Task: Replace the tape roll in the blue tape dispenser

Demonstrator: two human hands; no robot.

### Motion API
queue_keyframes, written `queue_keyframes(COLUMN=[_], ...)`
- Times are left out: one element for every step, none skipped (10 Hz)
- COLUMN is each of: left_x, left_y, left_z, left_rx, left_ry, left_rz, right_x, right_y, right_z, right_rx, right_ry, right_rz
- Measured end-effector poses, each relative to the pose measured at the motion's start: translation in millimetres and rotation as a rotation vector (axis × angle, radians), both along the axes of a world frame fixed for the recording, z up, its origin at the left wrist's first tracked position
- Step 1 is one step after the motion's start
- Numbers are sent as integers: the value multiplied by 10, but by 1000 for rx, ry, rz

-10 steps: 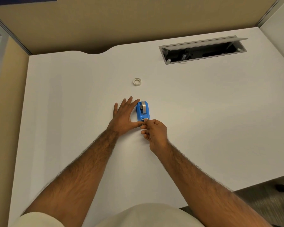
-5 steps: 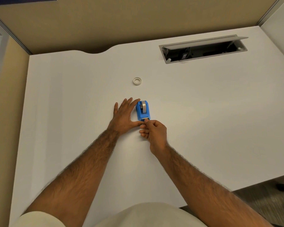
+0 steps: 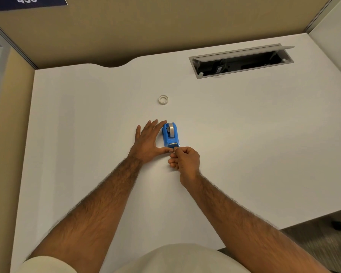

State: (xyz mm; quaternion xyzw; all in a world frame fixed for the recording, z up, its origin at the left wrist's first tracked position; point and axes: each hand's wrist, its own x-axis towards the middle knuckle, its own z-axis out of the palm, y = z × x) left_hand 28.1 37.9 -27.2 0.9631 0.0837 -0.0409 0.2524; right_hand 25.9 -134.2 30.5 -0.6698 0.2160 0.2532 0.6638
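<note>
Head view: spare roll (probably tape) beyond blue dispenser.

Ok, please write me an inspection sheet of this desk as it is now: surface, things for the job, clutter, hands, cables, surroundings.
Surface: white desk, bare apart from the job's things.
Job's things: blue tape dispenser stands near the middle with a roll seated in it; a small white ring lies flat farther back, apart from it.
Clutter: nothing seen.
Hands: left hand lies flat against the dispenser's left side, thumb at its near end; right hand pinches at the cutter end, what it pinches is too small to tell.
Cables: some inside the open cable hatch, none on the desk.
Surroundings: tan partition walls; a blue sign reading 435.
</note>
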Motion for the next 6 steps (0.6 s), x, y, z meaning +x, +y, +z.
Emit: queue_keyframes(left_x=[-4,-17,-60,-173,-307,-464], left_y=[-10,-16,-18,46,101,122], left_z=[2,28,63,103,124,163], left_rx=[11,6,18,17,53,153], left_ry=[6,29,51,77,67,30], left_rz=[1,3,0,18,54,143], right_x=[-1,-11,-6,18,61,178], right_y=[-35,-85,-118,-171,-214,-324], right_z=[-21,-20,-21,-29,-23,33], right_rx=[-24,-57,-84,-167,-276,-596], right_ry=[5,-20,-33,-53,-87,-245], right_rz=[28,75,90,133,144,237])
